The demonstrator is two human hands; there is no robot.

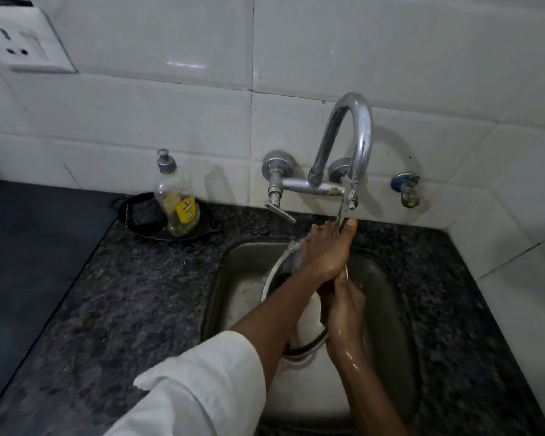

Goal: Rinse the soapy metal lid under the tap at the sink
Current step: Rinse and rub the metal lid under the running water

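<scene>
One lid [346, 273], seemingly edge-on, under one tap [364, 143]; left hand [324, 251] pressed flat on it; right hand [343, 305] grips it.

No legible text; yellow label [186, 210] on soap bottle [173, 190] (print too blurred).

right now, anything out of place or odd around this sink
Only the clear plastic soap bottle looks misplaced: it stands inside a shallow black pan on the speckled granite counter, left of the chrome tap. The thin metal lid sits edge-on between the left hand and right hand under the stream; nothing looks spilled or broken.
</scene>
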